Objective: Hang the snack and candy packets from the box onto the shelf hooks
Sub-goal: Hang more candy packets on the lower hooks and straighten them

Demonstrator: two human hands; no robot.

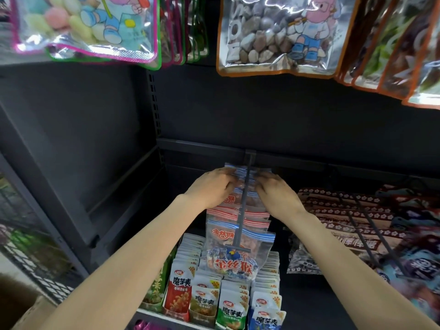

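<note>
Forearms reach in over small konjac sachets (223, 303) racked below. L hand (212, 186) and R hand (276, 194) sit either side of hook rod (242, 206), fingers curled onto top edges of rearmost candy packets (240, 173), apparently sliding them back; exact pinch hard to read. Several striped packets (234, 246) already hang on rod toward camera. Box corner (31, 308) behind L elbow, contents unseen, so remaining count unknown.

The hanging candy packet (234, 258) reads "金丝猴"; the small snack packs (178, 291) below read "魔芋爽" and "20%".
</note>
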